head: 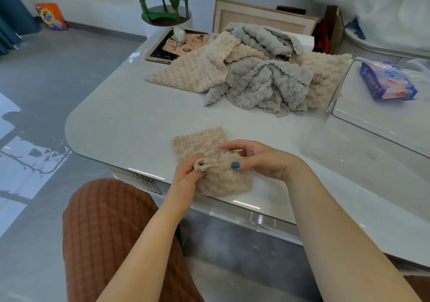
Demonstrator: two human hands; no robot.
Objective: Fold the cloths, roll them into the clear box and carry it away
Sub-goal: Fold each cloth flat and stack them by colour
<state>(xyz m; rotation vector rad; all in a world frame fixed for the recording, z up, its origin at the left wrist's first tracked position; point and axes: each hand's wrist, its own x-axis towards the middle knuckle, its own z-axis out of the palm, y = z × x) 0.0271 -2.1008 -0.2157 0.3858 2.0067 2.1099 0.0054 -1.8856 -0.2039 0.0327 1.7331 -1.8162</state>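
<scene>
A person sits at a white worktop (130, 115) with one knee in rust-brown quilted trousers (104, 232) showing below its near edge. A folded beige cloth (200, 141) lies close to that near edge, well apart from the other cloths, its far part flat on the surface and its near part bunched up into the beginnings of a roll. The left hand (186, 174) pinches the left end of the rolled part, with its fingers curled around the fabric. The right hand (263, 160) grips the roll from the other side: its thumb, the nail painted blue, presses onto the near face while its fingers bend over the top. Farther back on the worktop sits a loose pile of cloths (256, 69), beige and grey ones tangled together and unfolded. The clear box (363, 143) stands at the right, just beside the pile and apart from the hands. A blue and pink tissue pack (387, 82) shows through its walls; whether the pack lies inside or behind it cannot be told. Behind the pile a cartoon-printed board (179, 46) lies flat with a small pale figure (179, 35) on it, and a wooden picture frame (263, 15) leans nearby. A potted plant (166, 22) stands beyond the worktop, and an orange detergent bag (51, 16) rests on the grey floor by the wall.
</scene>
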